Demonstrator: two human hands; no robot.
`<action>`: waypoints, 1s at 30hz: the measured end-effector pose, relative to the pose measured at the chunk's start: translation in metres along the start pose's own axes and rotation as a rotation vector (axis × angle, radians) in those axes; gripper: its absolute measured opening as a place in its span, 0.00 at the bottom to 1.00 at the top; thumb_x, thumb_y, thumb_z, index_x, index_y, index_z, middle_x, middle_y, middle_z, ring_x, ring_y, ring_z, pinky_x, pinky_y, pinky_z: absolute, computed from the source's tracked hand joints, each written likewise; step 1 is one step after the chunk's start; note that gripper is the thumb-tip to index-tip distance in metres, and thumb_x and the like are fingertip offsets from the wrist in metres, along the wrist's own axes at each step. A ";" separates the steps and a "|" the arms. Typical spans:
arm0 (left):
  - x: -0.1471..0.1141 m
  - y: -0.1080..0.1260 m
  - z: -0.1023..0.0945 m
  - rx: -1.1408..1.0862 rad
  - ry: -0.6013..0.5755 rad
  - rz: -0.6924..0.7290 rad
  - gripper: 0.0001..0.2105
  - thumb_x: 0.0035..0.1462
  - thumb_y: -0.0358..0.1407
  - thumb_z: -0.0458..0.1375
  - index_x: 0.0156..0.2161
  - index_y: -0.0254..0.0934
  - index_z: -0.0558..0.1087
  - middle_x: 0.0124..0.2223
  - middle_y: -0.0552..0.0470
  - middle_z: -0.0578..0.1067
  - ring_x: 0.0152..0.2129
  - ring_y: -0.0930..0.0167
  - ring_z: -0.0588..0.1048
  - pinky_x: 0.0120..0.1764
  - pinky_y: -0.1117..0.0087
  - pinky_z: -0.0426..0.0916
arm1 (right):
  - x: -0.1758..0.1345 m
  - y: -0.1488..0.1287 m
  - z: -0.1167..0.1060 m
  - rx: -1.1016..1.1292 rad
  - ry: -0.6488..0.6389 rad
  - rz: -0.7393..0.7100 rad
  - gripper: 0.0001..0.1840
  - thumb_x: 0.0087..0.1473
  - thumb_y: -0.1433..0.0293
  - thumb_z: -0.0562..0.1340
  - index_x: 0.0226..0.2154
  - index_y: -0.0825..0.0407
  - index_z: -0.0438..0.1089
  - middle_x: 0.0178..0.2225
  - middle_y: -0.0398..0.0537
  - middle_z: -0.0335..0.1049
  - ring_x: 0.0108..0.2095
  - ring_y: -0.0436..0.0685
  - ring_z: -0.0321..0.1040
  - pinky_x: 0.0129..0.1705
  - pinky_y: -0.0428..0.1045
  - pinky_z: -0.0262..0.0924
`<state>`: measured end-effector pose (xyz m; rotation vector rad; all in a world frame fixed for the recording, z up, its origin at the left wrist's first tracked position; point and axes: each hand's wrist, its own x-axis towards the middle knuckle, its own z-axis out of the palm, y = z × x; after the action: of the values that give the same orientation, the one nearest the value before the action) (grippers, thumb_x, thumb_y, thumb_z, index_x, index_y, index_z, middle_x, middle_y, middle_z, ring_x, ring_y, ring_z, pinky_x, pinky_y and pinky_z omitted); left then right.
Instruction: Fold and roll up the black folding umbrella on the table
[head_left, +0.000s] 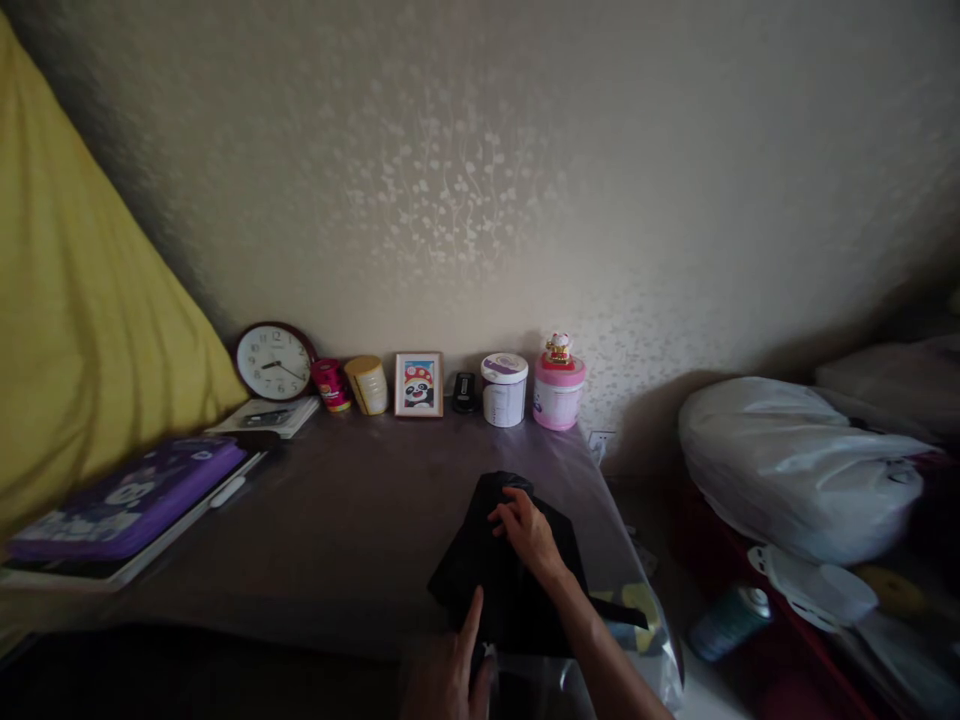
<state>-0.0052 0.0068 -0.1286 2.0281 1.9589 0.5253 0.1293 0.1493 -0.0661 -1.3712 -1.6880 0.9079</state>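
A black cloth item point(491, 570), which looks like a loosely folded umbrella, lies on the near right part of the table. A short black strap point(619, 612) sticks out from its right side. My right hand point(525, 530) rests over the upper part of the cloth, its fingers apart and slightly bent. At the near end, my left hand point(457, 665) is partly blurred and cut off by the bottom edge. Its index finger lies stretched along the cloth, and a dark end of the item shows between that finger and the thumb.
On the brown table point(360, 500), a clock point(276, 362), cans, a framed panda picture point(418, 385) and two tubs point(505, 392) line the wall. A purple case point(135, 495) lies at left by a yellow curtain point(82, 280). White bags point(795, 465) and a spray can point(729, 622) are right.
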 end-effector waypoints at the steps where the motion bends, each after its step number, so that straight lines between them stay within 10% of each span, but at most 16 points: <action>1: 0.001 -0.003 0.003 -0.021 -0.025 0.037 0.26 0.57 0.37 0.46 0.62 0.43 0.54 0.47 0.50 0.77 0.36 0.69 0.77 0.39 0.72 0.69 | -0.006 -0.003 -0.002 -0.022 0.007 -0.035 0.16 0.56 0.67 0.50 0.46 0.54 0.62 0.31 0.47 0.75 0.28 0.53 0.73 0.33 0.48 0.63; 10: 0.000 -0.007 0.023 -0.057 0.047 -0.002 0.28 0.56 0.35 0.45 0.63 0.38 0.52 0.50 0.48 0.75 0.40 0.65 0.76 0.42 0.67 0.69 | -0.044 0.004 -0.008 -0.387 -0.053 -0.623 0.12 0.58 0.71 0.54 0.41 0.48 0.71 0.45 0.49 0.72 0.51 0.58 0.63 0.54 0.57 0.55; 22: 0.001 -0.004 0.014 -0.032 -0.015 -0.094 0.27 0.57 0.38 0.45 0.62 0.39 0.54 0.47 0.47 0.77 0.42 0.65 0.75 0.42 0.68 0.68 | 0.062 0.020 -0.019 -0.610 0.013 -0.498 0.15 0.60 0.70 0.51 0.44 0.50 0.70 0.48 0.52 0.71 0.52 0.59 0.63 0.54 0.60 0.53; 30: 0.000 -0.006 0.021 -0.063 0.002 -0.080 0.26 0.57 0.36 0.43 0.62 0.37 0.54 0.43 0.46 0.79 0.43 0.64 0.75 0.43 0.65 0.68 | 0.011 0.006 -0.012 -0.508 0.052 -0.594 0.12 0.58 0.68 0.56 0.42 0.49 0.71 0.46 0.50 0.71 0.53 0.59 0.61 0.56 0.59 0.51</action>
<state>-0.0012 0.0081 -0.1502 1.9033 1.9901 0.5636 0.1413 0.1623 -0.0650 -1.0639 -2.2012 0.1064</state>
